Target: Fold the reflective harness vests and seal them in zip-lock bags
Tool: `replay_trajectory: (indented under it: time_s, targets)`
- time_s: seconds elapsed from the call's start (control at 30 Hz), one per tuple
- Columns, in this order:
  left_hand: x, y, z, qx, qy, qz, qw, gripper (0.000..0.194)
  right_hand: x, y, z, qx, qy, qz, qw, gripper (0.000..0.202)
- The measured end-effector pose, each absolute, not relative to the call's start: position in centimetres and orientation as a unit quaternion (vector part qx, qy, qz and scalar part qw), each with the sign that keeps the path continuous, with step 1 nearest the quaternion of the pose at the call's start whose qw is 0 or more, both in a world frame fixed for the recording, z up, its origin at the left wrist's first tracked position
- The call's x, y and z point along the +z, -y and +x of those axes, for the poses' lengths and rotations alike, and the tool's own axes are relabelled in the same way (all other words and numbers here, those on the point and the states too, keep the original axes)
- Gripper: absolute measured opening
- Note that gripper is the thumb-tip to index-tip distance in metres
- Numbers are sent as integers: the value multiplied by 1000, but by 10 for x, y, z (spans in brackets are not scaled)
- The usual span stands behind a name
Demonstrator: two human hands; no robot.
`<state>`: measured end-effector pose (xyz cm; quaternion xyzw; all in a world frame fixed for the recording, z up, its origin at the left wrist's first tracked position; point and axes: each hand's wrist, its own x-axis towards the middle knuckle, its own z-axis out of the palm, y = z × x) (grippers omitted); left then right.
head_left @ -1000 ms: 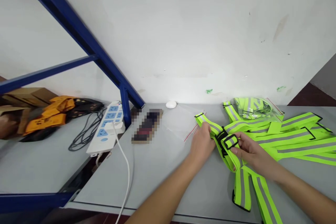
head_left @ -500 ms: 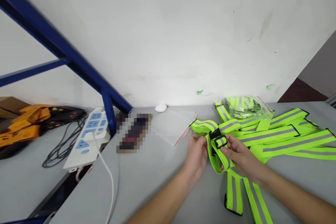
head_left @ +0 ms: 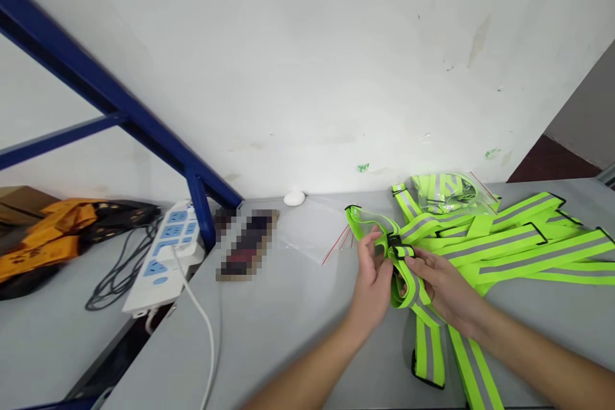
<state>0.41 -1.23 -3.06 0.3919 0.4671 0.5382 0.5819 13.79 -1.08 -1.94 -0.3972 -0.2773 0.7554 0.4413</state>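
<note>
The right hand [head_left: 451, 295] is pinching the strap [head_left: 412, 288] beside its black buckle [head_left: 402, 253], which is sitting between both hands, nearer the right, while the left hand [head_left: 372, 291] is touching the strap, its grip unclear, one end stretching forward-left.

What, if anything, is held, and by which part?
The right hand pinches a grey-striped yellow-green fabric strap beside its black rectangular buckle; the left hand touches the strap's folds, grip unclear.
</note>
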Motion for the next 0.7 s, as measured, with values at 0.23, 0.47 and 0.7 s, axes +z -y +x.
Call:
replay_trajectory:
  time_s: [0.23, 0.47, 0.7]
  targets:
    - [-38, 6, 0, 512, -485, 424, 569, 29, -25, 14, 144, 727, 348, -452, 383, 51]
    - [-32, -2, -3, 531, -456, 408, 586, 51, -25, 25, 138, 639, 493, -459, 371, 40]
    - [-26, 5, -6, 519, -401, 422, 626, 51, -20, 13, 143, 506, 620, -467, 377, 21]
